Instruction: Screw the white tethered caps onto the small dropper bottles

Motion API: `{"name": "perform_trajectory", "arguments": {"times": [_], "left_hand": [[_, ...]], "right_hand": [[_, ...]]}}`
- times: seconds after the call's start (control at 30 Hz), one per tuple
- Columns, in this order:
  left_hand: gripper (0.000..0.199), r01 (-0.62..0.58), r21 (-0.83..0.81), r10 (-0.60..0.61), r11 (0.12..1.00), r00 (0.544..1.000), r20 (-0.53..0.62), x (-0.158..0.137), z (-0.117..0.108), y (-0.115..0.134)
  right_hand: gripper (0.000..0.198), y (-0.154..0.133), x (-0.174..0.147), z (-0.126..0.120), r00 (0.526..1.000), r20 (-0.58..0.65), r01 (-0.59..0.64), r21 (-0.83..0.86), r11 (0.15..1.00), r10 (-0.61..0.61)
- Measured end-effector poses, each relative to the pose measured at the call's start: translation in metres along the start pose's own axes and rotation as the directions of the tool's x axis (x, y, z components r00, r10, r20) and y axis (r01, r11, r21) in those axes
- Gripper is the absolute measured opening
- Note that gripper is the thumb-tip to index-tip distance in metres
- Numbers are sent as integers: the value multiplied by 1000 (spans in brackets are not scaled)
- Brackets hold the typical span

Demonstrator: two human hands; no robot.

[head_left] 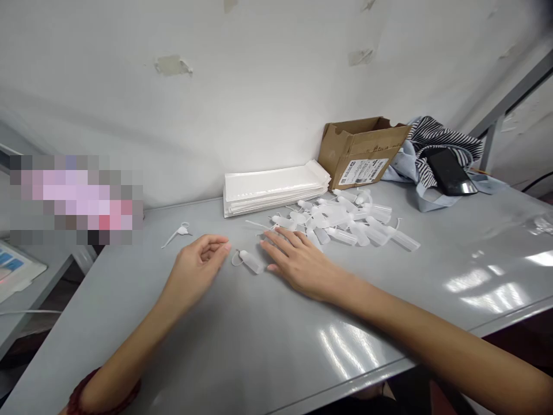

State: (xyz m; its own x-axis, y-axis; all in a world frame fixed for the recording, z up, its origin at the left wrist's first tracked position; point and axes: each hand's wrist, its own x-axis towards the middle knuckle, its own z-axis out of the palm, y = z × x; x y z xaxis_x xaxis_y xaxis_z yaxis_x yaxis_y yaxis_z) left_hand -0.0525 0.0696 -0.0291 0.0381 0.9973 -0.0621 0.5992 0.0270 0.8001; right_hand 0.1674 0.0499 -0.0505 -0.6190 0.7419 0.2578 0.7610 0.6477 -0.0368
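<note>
My left hand (201, 259) hovers over the left part of the table, its fingers curled and the thumb tip close to the index fingertip. Nothing shows between them. Just right of it, a small translucent squeeze bottle (252, 262) lies on its side, with a thin tip and a loop at its neck. My right hand (298, 259) is palm down with fingers spread, at the near left edge of a heap of similar squeeze bottles (341, 219). Whether its fingertips touch a bottle, I cannot tell. A loose white cap with a strap (181, 230) lies left of my left hand.
Against the wall lies a stack of white padded envelopes (276, 184). An open cardboard box (363, 153) stands behind the heap. Cloth (444, 135) and a black phone-like device (451, 172) lie at the back right. A blurred pinkish patch (78, 196) covers something at left.
</note>
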Motion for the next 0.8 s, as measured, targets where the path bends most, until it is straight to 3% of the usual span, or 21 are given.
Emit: {"name": "perform_trajectory", "arguments": {"times": [0.1, 0.23, 0.47, 0.57, 0.7, 0.8], "left_hand": [[34, -80, 102, 91, 992, 990, -104, -3, 2, -1], [29, -210, 234, 248, 949, 958, -146, -8, 5, 3], [20, -411, 381, 477, 829, 874, -96, -16, 9, 4], [16, -496, 461, 574, 736, 818, -36, -19, 10, 3], [15, -555, 520, 649, 649, 761, 2, -21, 10, 2], [15, -576, 507, 666, 641, 746, 4, -21, 11, 2]], "right_hand": [[31, 1, 0, -1, 999, 1, 33, -23, 999, -33], [21, -1, -1, -3, 998, 7, 66, -35, 997, -66], [24, -1, -3, -2, 997, -72, -7, 86, 996, 13], [24, -1, -3, -1, 994, -95, -35, 130, 991, 47], [15, -1, -4, -4, 969, -190, -86, 341, 936, 158], [8, 0, -4, -11, 905, -293, -99, 562, 821, 309]]}}
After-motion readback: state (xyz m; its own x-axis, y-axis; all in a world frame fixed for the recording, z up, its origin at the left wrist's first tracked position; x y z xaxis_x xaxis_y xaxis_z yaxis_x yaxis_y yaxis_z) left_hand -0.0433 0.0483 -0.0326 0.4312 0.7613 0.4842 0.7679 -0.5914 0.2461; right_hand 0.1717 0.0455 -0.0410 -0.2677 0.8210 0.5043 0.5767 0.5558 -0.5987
